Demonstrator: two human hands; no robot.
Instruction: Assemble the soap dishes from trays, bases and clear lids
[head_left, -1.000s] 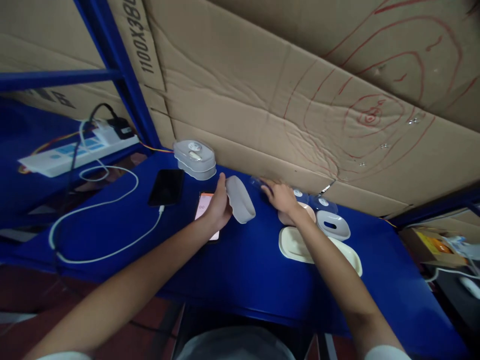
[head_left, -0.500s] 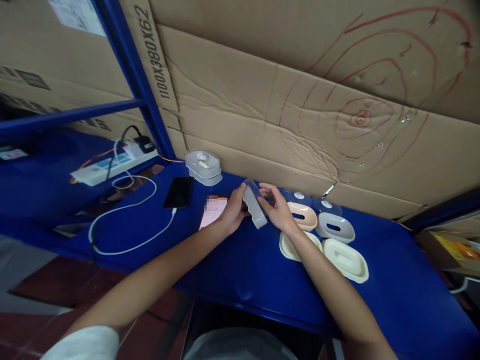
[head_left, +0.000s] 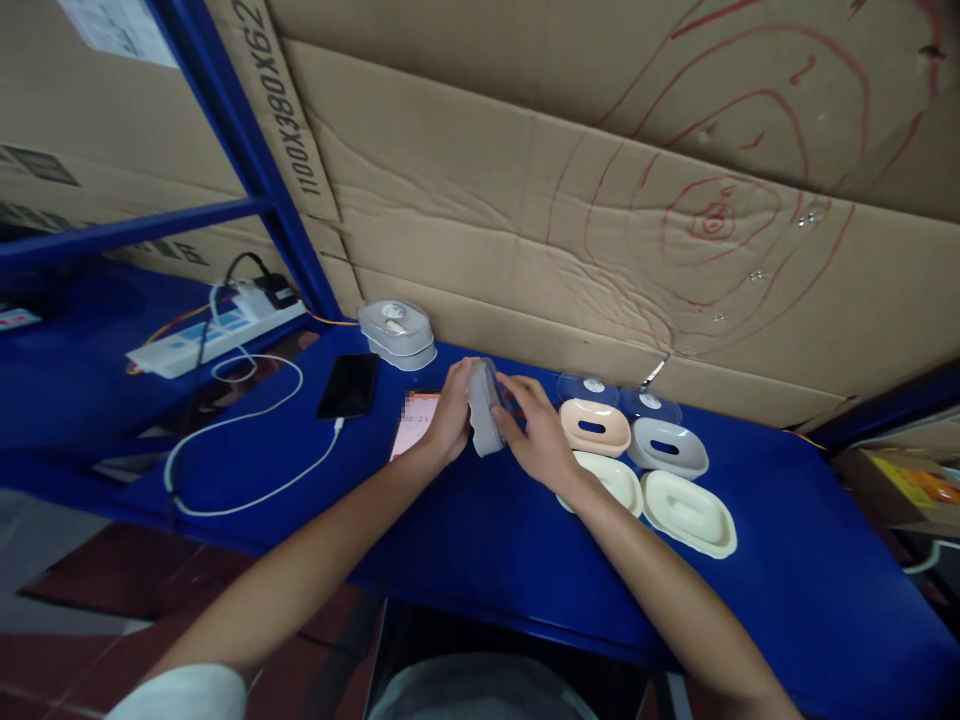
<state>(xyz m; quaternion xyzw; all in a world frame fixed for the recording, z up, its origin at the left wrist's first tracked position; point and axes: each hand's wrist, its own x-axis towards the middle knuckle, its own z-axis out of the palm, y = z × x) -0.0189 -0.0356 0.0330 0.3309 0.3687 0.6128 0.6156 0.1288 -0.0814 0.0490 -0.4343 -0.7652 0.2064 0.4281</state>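
My left hand (head_left: 448,417) and my right hand (head_left: 531,432) both grip a grey oval soap dish (head_left: 484,412), held on edge just above the blue table (head_left: 480,540); a clear lid seems pressed against its right side. To the right lie a peach dish (head_left: 595,425), a grey dish (head_left: 667,447) and two cream dishes (head_left: 688,512). Clear lids (head_left: 592,386) stand behind them. A stack of lidded dishes (head_left: 397,333) sits at the back left.
A lit phone (head_left: 416,425) lies under my left wrist, a black phone (head_left: 348,385) beside it on a white cable (head_left: 240,480). A power strip (head_left: 214,330) rests on the left shelf. A cardboard wall (head_left: 600,200) backs the table.
My right hand came from the back of the table to the grey dish held by my left hand. Both hands now clasp it, turned more upright.
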